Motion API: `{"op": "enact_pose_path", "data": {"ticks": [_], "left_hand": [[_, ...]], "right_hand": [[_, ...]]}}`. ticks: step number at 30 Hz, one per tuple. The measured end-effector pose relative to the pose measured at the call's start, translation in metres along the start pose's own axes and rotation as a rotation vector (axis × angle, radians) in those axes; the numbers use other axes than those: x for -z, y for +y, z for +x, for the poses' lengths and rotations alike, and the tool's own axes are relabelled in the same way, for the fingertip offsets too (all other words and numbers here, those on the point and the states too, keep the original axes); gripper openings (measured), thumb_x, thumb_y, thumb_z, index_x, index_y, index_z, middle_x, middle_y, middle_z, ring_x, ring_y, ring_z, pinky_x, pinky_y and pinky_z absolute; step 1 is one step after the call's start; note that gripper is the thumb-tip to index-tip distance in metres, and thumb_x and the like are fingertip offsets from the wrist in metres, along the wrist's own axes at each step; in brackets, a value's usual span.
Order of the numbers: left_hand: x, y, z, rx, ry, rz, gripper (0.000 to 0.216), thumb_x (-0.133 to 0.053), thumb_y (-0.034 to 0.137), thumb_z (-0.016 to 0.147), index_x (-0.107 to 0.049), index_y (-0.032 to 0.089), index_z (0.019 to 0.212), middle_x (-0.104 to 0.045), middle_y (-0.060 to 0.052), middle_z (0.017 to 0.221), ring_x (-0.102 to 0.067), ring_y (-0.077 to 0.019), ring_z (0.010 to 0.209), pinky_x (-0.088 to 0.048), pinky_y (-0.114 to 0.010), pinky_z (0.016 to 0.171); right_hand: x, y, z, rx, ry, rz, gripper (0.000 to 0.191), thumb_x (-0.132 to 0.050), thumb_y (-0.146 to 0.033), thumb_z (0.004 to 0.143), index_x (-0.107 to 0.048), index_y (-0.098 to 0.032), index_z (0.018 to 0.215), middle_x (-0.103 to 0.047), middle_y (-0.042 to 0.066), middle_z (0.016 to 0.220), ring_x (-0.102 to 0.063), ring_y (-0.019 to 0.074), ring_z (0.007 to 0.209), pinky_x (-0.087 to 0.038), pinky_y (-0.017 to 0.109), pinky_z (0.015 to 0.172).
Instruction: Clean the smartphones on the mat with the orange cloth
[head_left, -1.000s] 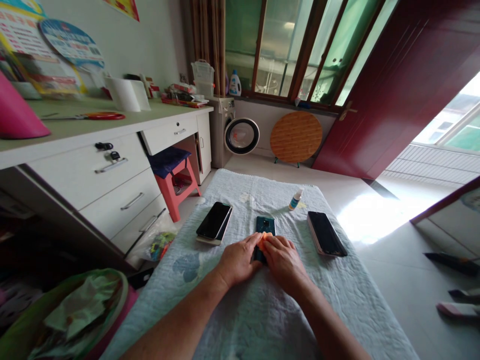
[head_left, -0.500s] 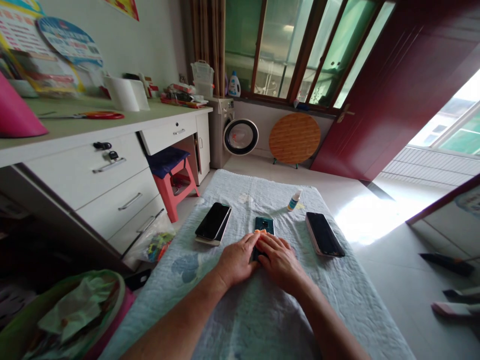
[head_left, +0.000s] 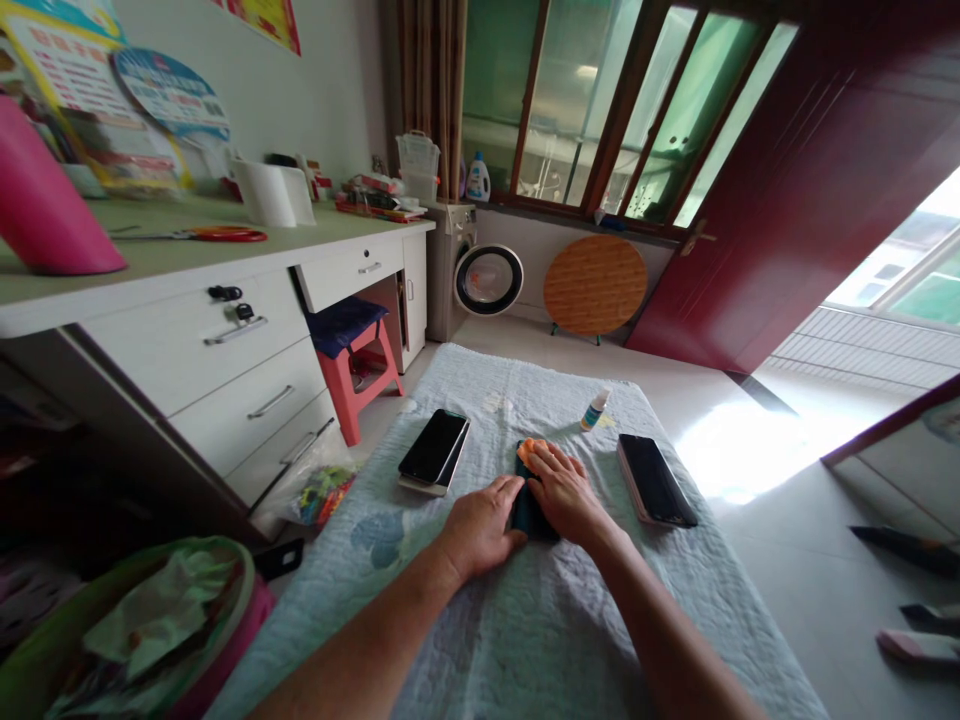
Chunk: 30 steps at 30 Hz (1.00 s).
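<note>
A dark teal phone [head_left: 527, 512] lies face down in the middle of a pale quilted cloth [head_left: 525, 620]. My left hand [head_left: 480, 525] rests beside its near left edge, fingers curled against it. My right hand [head_left: 564, 490] lies flat over the phone's far end, pressing a small orange cloth [head_left: 531, 452] onto it. To the left sits a stack of two phones [head_left: 435, 450], black screen up. Another black phone [head_left: 656, 478] lies to the right. A small spray bottle [head_left: 595, 410] stands behind.
A white desk with drawers [head_left: 225, 340] runs along the left, with a red stool [head_left: 352, 370] under it. A green bin of rubbish [head_left: 142, 630] sits at the near left. Behind are a washing machine [head_left: 480, 275], a round wooden tabletop [head_left: 595, 285] and a dark red door [head_left: 787, 170].
My right hand has slid away from me along the teal phone, carrying the orange cloth to its far end. More of the phone's near part now shows. My left hand stays put.
</note>
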<state>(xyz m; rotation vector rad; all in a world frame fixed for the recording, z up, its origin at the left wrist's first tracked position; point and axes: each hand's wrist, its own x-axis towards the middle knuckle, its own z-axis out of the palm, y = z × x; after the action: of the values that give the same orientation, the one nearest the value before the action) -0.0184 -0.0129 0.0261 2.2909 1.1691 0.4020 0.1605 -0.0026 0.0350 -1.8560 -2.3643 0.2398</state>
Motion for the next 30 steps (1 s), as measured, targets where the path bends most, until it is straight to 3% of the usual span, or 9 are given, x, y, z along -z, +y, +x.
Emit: {"op": "enact_pose_path", "data": {"ticks": [7,16,21,25,30], "left_hand": [[-0.001,0.000,-0.001,-0.008,0.015,0.022,0.057,-0.064,0.030,0.074,-0.047,0.018,0.128,-0.048,-0.010,0.140,-0.052,-0.0265,0.121,-0.043,-0.036,0.103],[0.000,0.000,-0.001,-0.012,0.001,0.023,0.057,-0.064,0.029,0.076,-0.047,0.018,0.130,-0.045,-0.009,0.143,-0.050,-0.0253,0.125,-0.041,-0.035,0.104],[-0.001,-0.001,0.000,-0.009,0.003,0.033,0.057,-0.064,0.030,0.075,-0.047,0.019,0.129,-0.046,-0.009,0.141,-0.052,-0.0257,0.122,-0.043,-0.034,0.102],[0.001,0.001,-0.001,-0.020,0.012,0.027,0.055,-0.064,0.030,0.074,-0.048,0.020,0.126,-0.051,-0.007,0.136,-0.057,-0.0254,0.114,-0.046,-0.034,0.097],[0.002,0.001,-0.002,-0.013,0.021,0.028,0.053,-0.064,0.032,0.074,-0.050,0.021,0.124,-0.051,-0.007,0.135,-0.058,-0.0264,0.112,-0.046,-0.034,0.096]], "right_hand": [[-0.002,-0.004,-0.005,0.070,-0.048,0.014,0.051,-0.033,-0.031,0.094,-0.031,-0.036,0.145,-0.028,-0.005,0.153,-0.017,0.0218,0.142,-0.015,0.045,0.111],[-0.013,0.019,0.001,-0.096,0.137,-0.061,0.043,-0.032,-0.028,0.095,-0.049,-0.026,0.134,-0.042,0.001,0.146,-0.023,0.0284,0.138,-0.021,0.046,0.107],[-0.017,0.017,0.003,0.017,0.204,0.044,0.040,-0.034,-0.022,0.095,-0.054,-0.028,0.129,-0.049,0.001,0.140,-0.035,0.0250,0.130,-0.028,0.042,0.103],[-0.019,0.013,0.004,0.158,0.257,0.174,0.033,-0.038,-0.019,0.093,-0.067,-0.025,0.110,-0.062,0.002,0.122,-0.052,0.0193,0.107,-0.038,0.032,0.091],[-0.017,0.013,0.006,0.242,0.303,0.237,0.032,-0.040,-0.015,0.092,-0.070,-0.023,0.098,-0.066,0.003,0.108,-0.054,0.0178,0.095,-0.040,0.029,0.086]]}}
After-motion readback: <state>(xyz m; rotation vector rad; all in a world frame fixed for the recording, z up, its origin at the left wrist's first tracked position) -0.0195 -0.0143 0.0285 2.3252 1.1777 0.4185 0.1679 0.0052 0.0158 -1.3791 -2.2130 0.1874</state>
